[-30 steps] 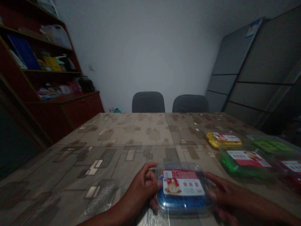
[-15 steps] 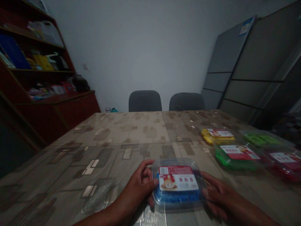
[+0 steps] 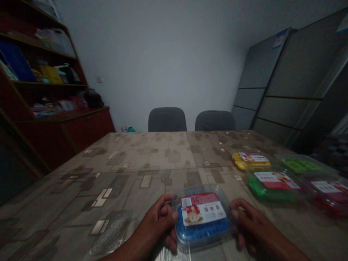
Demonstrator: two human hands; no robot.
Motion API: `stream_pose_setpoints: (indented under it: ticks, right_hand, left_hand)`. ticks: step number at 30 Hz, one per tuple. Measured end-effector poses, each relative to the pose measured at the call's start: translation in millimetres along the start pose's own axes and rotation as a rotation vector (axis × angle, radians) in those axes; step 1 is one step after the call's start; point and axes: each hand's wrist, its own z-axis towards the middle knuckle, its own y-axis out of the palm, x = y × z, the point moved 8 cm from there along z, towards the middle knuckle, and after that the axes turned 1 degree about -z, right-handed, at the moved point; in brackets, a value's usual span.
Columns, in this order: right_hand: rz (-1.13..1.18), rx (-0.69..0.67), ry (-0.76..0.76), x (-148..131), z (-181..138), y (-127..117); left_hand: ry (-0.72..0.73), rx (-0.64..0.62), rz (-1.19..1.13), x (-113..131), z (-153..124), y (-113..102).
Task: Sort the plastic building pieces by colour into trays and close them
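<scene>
A clear plastic container (image 3: 202,235) with blue contents and a red and white label sits at the near edge of the view, slightly tilted. My left hand (image 3: 164,219) grips its left side, thumb on the near rim and fingers curled round the edge. At the opposite side, my right hand (image 3: 247,221) pinches the rim between thumb and fingers. To the right lie similar containers: one yellow (image 3: 250,165), one green (image 3: 272,190), one red (image 3: 328,199) and one light green (image 3: 301,165).
A patterned cloth covers the table (image 3: 152,152). Two grey chairs (image 3: 167,119) stand behind its far edge. Wooden shelves (image 3: 49,83) with various goods are at the left, and a grey cabinet (image 3: 288,79) is at the right.
The container with blue contents has turned slightly and shifted a little toward me, with both hands on it. The whole view has tipped slightly upward.
</scene>
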Motion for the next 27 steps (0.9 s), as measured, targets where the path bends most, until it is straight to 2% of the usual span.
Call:
stream_pose_setpoints:
  ticks: [2, 5, 8, 11, 15, 23, 27]
  right_hand:
    - [-0.028, 0.006, -0.017, 0, 2, 2]
    - [-0.016, -0.055, -0.001, 3, 4, 9]
    - [0.036, -0.077, -0.025, -5, 7, 11]
    - [0.082, -0.055, -0.062, -23, 10, 9]
    - [0.187, -0.008, -0.029, -39, 11, 4]
    - [0.355, 0.021, -0.030, -35, 4, -1]
    - [0.423, 0.089, -0.077, -47, 3, -17]
  left_hand:
    - [0.012, 0.012, -0.026, 2, -1, -1]
    - [0.030, 0.043, -0.044, 6, -2, 0]
    - [0.058, 0.036, -0.062, 12, 0, 6]
    - [0.069, 0.014, -0.077, 19, 4, 17]
    - [0.097, 0.044, -0.077, 27, 11, 24]
    - [0.166, 0.065, -0.100, 31, 21, 42]
    - [0.132, 0.020, -0.115, 32, 23, 57]
